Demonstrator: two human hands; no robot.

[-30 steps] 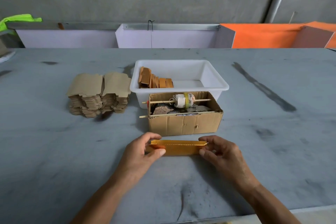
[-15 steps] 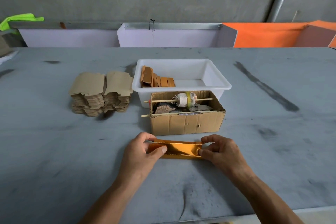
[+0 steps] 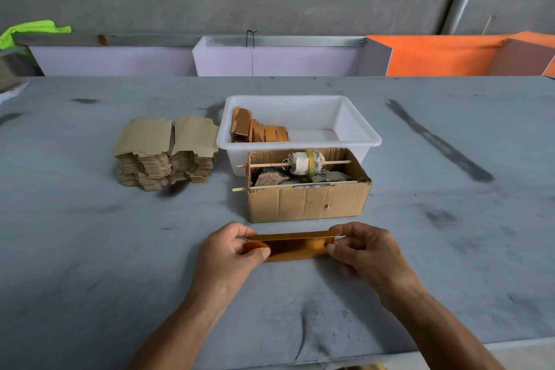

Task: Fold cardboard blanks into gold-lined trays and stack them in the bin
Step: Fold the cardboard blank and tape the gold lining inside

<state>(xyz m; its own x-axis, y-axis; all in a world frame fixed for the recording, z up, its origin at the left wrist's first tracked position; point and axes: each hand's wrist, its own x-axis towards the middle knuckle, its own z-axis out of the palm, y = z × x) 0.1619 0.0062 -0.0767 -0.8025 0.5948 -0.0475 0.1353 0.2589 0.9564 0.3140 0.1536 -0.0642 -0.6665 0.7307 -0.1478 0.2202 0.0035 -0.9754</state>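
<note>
blank: long narrow gold-lined cardboard blank, shiny gold foil facing up, far long flap raised; sits on the table just in front of the cardboard box
left hand: left hand pinches the blank's left end, thumb on the gold face, fingers curled over the far edge
right hand: right hand pinches the blank's right end, fingers curled over the top flap, thumb at the near side
box: open brown corrugated cardboard box, creased front wall; two thin wooden sticks lie across it, the far one carries a roll wrapped in white cloth and yellow tape; rough grey-brown lumps beneath, can't tell what
bin: white rectangular plastic bin, smooth, glossy, touching or just behind the box; row of folded brown trays stands on edge in its left part
stack: two side-by-side piles of flat brown cardboard blanks, ragged notched edges, left of the bin
table: grey matte table, scuffed, dark smears
background: white and orange panels along the far edge, concrete wall behind
</note>
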